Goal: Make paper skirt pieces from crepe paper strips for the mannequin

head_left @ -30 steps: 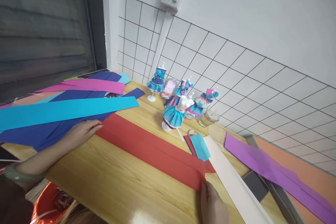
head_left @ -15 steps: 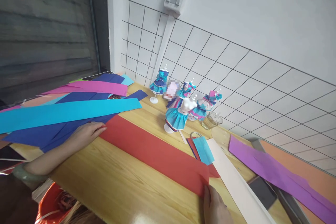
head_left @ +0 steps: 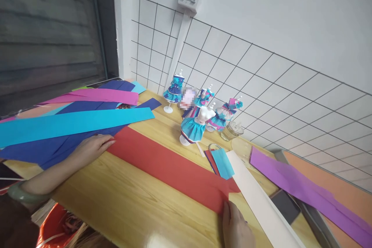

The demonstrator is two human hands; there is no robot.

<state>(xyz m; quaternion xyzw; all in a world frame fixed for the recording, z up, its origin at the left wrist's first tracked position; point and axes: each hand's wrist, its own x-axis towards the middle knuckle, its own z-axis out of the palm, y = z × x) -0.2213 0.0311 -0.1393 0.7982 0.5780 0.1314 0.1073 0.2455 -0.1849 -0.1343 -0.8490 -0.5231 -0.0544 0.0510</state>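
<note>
Worktop (head_left: 124, 197) under a long red strip (head_left: 168, 166), with a white wall (head_left: 276, 7) behind.

The red strip lies flat across the pale, glossy wood. The left hand (head_left: 94, 147) touches its left end, fingers close together, and the right hand (head_left: 236, 224) its right end, fingers curled; I cannot tell whether either grip pinches it. Left of the red strip lie a turquoise strip (head_left: 75, 126) and dark blue paper (head_left: 55, 152); right of it, a pale strip (head_left: 257, 197) and a purple strip (head_left: 299, 186). Beyond it stand four dress forms (head_left: 193, 128) and a glass (head_left: 231, 131); farther back, a black grid (head_left: 252, 43) lines the white wall. Beyond its left end rises a dark slatted panel (head_left: 49, 38).
</note>
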